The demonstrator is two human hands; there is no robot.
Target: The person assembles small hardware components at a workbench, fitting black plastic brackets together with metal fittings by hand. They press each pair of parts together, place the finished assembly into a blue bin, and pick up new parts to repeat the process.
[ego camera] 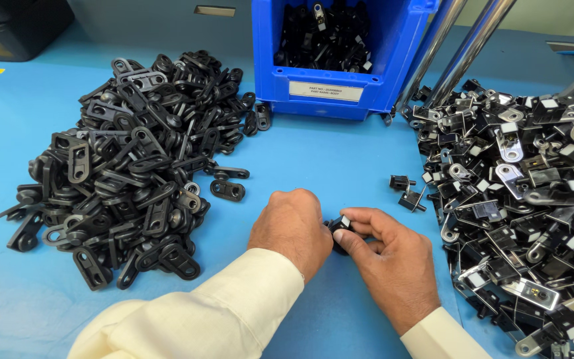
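Cream sleeves (234, 306) sit closest to me at the bottom edge, both forearms coming up onto the blue table (340, 159). Between the two hands I see one small black part (337, 229) with a pale square tab on top. It rests low on the table, right at the middle of the grip. My right hand (390, 256) has thumb and forefinger pinched on the part's right side, other fingers curled loosely behind. My left hand (291, 226) is closed into a loose fist against the part's left side; knuckles face me, so I cannot tell how its fingers grip, only that it touches the part.

Just right of the grip, a bit beyond it, two loose small parts (406, 191) lie apart from everything else. Further right, a big heap of metal-and-black pieces (526, 199) fills that side, many with pale square tabs. Left of the grip, near, two single black links (228, 183) lie at the fringe of a large pile of black links (127, 166). Straight beyond the grip stands a blue bin (330, 73) with more black parts inside and a white label on its front. Two shiny metal rods (460, 46) lean beside the bin's right wall. Far left-beyond, a dark box (14, 26) at the corner.
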